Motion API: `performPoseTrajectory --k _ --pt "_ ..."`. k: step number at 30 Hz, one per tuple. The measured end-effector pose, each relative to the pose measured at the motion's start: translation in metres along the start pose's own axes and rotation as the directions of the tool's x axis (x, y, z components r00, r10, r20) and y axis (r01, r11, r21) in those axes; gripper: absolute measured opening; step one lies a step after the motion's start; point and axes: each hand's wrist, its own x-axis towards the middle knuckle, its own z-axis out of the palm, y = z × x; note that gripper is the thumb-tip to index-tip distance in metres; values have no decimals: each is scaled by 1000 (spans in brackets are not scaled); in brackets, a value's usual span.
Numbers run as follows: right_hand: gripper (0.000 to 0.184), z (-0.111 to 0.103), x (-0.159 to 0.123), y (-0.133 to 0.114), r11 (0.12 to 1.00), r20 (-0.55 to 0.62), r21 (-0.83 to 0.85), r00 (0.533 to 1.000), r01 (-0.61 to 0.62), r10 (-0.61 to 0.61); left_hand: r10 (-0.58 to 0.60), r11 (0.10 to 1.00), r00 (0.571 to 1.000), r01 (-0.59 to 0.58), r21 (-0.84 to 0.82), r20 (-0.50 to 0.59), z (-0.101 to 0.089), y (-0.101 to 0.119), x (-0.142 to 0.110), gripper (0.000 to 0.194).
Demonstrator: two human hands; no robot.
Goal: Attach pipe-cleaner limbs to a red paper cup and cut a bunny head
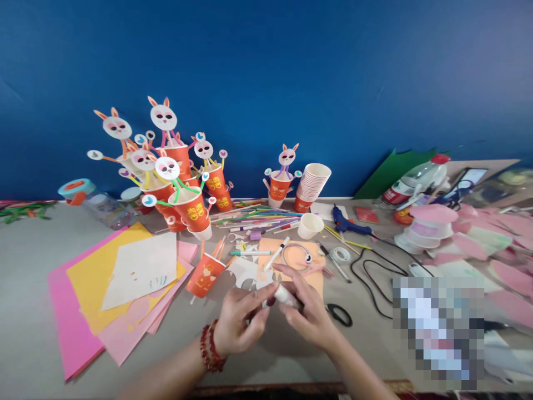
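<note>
My right hand is wrapped round a small white tube, with its index finger stretched forward; fingers hide the rest of the tube. Against the tube's left end rests the index finger of my left hand, which wears red bead bracelets. Its other fingers are curled, and whatever they hold is hidden. Just beyond the hands lie cut white paper scraps, an orange sheet and a white marker. A red paper cup with straws lies tilted to the left of them.
Rabbit-faced cups stand at the back left, above coloured sheets. Further right are stacked cups, a white cup, a blue glue gun with its black cord, scissors and a plastic bottle.
</note>
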Motion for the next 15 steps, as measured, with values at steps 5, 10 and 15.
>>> performPoseTrajectory --k 5,10,15 --pt "64 0 -1 0 1000 -18 28 1000 0 0 -28 1000 1000 28 11 1 0 -1 -1 50" --pt "63 1 -1 1 998 -31 53 999 -18 19 -11 999 1000 11 -32 -11 2 0 -4 51" --pt "62 3 -2 2 994 -58 107 998 -33 40 1 999 1000 -1 -52 -8 1 2 -3 50"
